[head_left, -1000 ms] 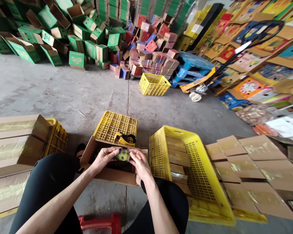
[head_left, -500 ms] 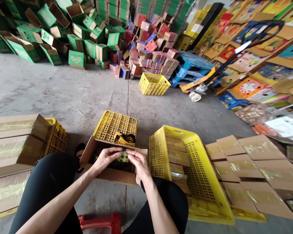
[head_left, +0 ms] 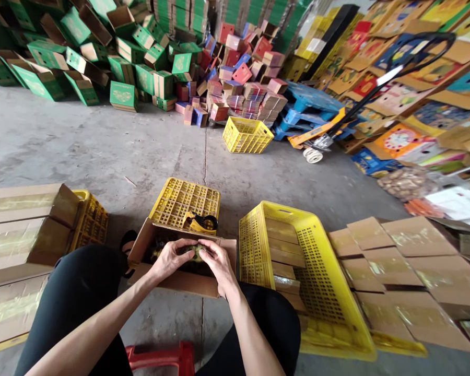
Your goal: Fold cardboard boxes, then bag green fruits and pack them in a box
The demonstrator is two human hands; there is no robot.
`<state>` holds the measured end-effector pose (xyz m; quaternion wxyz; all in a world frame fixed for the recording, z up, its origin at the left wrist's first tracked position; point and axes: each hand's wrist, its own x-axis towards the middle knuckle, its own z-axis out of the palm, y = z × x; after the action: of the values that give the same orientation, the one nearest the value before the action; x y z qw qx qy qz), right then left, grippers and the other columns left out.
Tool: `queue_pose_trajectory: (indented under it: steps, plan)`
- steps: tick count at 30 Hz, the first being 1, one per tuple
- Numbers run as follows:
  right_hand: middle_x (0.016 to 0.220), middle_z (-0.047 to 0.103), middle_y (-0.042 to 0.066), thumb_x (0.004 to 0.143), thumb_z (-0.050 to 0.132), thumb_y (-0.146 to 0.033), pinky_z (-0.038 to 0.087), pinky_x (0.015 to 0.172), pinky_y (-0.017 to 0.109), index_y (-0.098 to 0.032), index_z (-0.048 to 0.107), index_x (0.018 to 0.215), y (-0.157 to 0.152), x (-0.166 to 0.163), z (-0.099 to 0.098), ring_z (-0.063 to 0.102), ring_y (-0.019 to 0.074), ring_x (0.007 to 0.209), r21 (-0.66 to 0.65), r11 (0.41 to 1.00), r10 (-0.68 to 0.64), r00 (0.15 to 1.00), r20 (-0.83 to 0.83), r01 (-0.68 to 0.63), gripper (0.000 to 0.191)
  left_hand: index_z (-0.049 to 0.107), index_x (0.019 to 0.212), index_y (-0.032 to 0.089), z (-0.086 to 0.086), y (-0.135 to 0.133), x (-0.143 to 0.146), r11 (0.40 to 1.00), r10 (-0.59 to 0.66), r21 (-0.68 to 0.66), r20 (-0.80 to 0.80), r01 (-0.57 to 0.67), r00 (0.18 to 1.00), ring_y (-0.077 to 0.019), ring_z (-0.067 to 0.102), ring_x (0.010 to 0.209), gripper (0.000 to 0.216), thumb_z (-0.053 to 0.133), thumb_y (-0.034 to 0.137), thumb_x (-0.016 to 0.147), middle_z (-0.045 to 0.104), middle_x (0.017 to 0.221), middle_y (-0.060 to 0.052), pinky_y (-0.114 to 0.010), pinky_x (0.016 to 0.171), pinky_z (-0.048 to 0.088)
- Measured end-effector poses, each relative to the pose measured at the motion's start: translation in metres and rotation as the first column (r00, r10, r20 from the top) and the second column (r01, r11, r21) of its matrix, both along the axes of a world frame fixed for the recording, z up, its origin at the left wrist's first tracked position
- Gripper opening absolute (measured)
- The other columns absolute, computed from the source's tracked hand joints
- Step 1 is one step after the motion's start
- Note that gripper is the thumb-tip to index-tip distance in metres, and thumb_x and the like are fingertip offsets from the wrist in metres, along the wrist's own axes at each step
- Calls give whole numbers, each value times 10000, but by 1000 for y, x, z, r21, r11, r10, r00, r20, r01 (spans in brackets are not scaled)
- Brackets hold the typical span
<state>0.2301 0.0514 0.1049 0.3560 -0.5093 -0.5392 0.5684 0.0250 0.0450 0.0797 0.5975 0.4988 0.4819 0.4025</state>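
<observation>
An open cardboard box [head_left: 191, 283] stands between my knees with dark, shadowed contents. Above it, my left hand [head_left: 174, 261] and my right hand [head_left: 218, 262] are closed from either side on a small greenish item in clear wrap [head_left: 198, 253]. The thumbs press its near side while the fingers curl round the far side, so its kind cannot be made out. Just beyond the box, a yellow and black tape dispenser [head_left: 201, 222] rests on a yellow perforated crate [head_left: 170, 201].
To the right, a large yellow crate [head_left: 317, 250] holds several small cartons [head_left: 284, 245]. Taped cartons [head_left: 395, 266] lie further right, others [head_left: 19, 230] at left. A red stool [head_left: 162, 357] is below me. Further off are a yellow crate [head_left: 247, 137] and a pallet jack [head_left: 325, 133].
Both hands have closed further round the greenish item, their thumbs now pressed onto it and less of it visible. Everything around them stays in place.
</observation>
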Motion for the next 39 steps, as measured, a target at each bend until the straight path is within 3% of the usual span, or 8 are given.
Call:
queue_pose_trajectory:
  steps: [8,13,18,25,28,31,35,39]
  plan:
    - [1122,805,58,787,824,-463,587,956,426,-273,805,1131,1,7,3,749,280,1042,-112,990,-92,993,-68,84,393,683,1383,169,15,0,1,991,-102,-79,82,109,991,-310,708,1162,639,791,483,837,771,1268,-111,-409,1038,532]
    - [1188,772,46,809,809,-532,643,818,389,-322,774,1207,-1,5,12,740,283,1067,-200,978,-67,995,-76,50,452,742,1301,169,14,0,-1,978,-38,-201,101,58,994,-309,713,1127,616,706,614,876,796,1190,-110,-383,919,573]
    - [1233,731,52,837,788,-560,650,854,412,-324,731,1267,1,6,10,727,273,1083,-215,976,-13,990,-141,-18,494,775,1199,142,3,1,-3,951,14,-307,174,41,985,-265,737,969,680,650,726,873,805,1081,-125,-320,753,603]
    - [1203,702,61,863,708,-666,664,787,413,-303,712,1257,3,12,-6,713,290,1085,-234,971,-54,998,-38,43,535,765,1123,126,4,3,-3,932,-21,-343,269,116,963,-208,757,825,619,808,646,790,806,1016,-118,-301,777,618]
    - [1337,675,77,861,744,-616,631,914,433,-311,657,1343,1,14,-4,672,300,1208,-176,983,-44,999,0,43,577,760,1039,120,6,3,-2,921,38,-385,232,56,972,-199,759,767,609,792,674,790,801,961,-107,-294,734,626]
    - [1520,568,66,826,822,-511,557,1056,443,-336,608,1415,0,16,2,617,291,1310,-75,996,52,999,-4,-52,651,743,1011,122,6,2,-2,914,89,-406,196,-2,977,-189,758,702,597,785,677,796,792,926,-97,-284,686,628]
    - [1470,615,48,822,827,-420,569,1033,435,-335,668,1356,1,15,2,607,289,1317,3,983,184,979,87,-185,564,679,1189,148,9,2,-4,901,140,-428,131,-72,981,-194,771,675,620,771,648,834,788,931,-85,-271,636,621]
    - [1309,721,63,897,743,-456,578,1014,453,-290,711,1311,3,13,-4,679,282,1197,-16,987,158,978,134,-158,447,584,1422,190,15,1,-4,874,120,-484,137,-39,983,-226,796,759,758,661,720,885,800,968,-102,-301,685,633]
